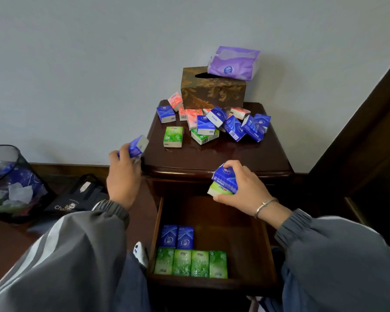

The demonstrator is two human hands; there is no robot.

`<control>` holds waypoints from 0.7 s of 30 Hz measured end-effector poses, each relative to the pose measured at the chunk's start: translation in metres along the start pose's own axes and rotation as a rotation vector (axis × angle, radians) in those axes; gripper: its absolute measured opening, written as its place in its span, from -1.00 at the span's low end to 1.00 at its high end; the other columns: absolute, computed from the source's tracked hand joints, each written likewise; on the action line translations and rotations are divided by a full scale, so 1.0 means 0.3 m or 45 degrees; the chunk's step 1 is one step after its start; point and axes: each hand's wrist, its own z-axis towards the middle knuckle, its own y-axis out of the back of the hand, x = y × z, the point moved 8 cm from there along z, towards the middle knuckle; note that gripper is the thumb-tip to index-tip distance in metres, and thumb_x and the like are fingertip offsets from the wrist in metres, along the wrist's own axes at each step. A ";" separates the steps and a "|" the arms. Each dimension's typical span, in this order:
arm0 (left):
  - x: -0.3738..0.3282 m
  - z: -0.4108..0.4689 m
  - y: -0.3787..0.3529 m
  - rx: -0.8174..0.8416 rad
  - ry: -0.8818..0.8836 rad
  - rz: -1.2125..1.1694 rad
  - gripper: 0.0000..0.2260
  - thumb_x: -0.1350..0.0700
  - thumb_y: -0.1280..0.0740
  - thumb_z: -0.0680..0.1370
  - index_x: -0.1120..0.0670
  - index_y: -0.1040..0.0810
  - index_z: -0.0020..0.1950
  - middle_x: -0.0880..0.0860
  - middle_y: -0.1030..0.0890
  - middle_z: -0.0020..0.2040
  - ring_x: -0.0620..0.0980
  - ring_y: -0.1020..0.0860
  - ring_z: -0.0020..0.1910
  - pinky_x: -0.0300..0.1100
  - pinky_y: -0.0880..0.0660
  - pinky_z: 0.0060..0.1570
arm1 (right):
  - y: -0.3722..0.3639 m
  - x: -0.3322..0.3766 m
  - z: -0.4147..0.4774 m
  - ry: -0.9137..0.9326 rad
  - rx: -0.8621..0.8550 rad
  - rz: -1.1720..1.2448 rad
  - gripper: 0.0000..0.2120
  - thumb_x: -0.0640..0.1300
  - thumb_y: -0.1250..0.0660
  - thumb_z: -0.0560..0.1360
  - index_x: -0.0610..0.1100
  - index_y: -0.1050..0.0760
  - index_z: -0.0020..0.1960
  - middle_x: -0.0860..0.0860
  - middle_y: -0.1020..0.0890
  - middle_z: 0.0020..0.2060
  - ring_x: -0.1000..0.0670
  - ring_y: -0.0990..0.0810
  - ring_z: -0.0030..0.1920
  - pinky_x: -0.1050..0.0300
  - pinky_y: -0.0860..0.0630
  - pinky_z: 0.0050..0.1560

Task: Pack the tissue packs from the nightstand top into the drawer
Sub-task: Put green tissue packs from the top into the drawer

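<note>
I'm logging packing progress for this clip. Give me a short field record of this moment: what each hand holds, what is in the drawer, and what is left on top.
left hand: holds one blue tissue pack, beside the nightstand's left edge
right hand: holds a blue pack stacked on a green pack, above the drawer
open wooden drawer: two blue packs behind a row of four green packs, at its left side
dark wooden nightstand top: a pile of blue, green and red packs; brown patterned tissue box with a purple soft tissue bag on it
</note>
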 end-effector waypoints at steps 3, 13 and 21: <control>0.036 -0.122 0.088 -0.096 0.127 -0.269 -0.61 0.09 -0.37 0.52 0.12 -0.36 0.29 0.20 -0.46 0.14 0.16 -0.46 0.02 -0.10 -0.35 -0.10 | -0.055 -0.046 -0.123 -0.056 0.082 0.347 -0.31 0.17 -0.54 0.19 0.17 -0.23 0.17 0.13 -0.45 0.07 0.10 -0.51 -0.01 0.27 -0.45 -0.01; -0.041 -0.691 -0.286 0.969 1.237 -1.176 -0.87 0.07 -0.29 0.57 0.00 -0.47 0.12 0.04 -0.61 -0.08 -0.04 -0.58 -0.16 -0.19 -0.50 -0.33 | -0.246 -0.140 -0.255 -0.245 0.219 0.900 -0.29 0.23 -0.52 0.11 0.26 -0.29 0.18 0.18 -0.52 0.04 0.34 -0.54 -0.07 0.50 -0.43 -0.11; -0.063 -0.755 -0.377 1.095 1.351 -1.397 -0.62 0.10 -0.33 0.54 0.14 -0.36 0.32 0.17 -0.67 0.03 0.10 -0.66 -0.06 -0.03 -0.60 -0.16 | -0.314 -0.087 -0.234 -0.078 0.189 0.526 -0.12 0.19 -0.52 0.22 0.16 -0.12 0.39 0.15 -0.32 0.22 0.10 -0.37 0.24 0.14 -0.39 0.24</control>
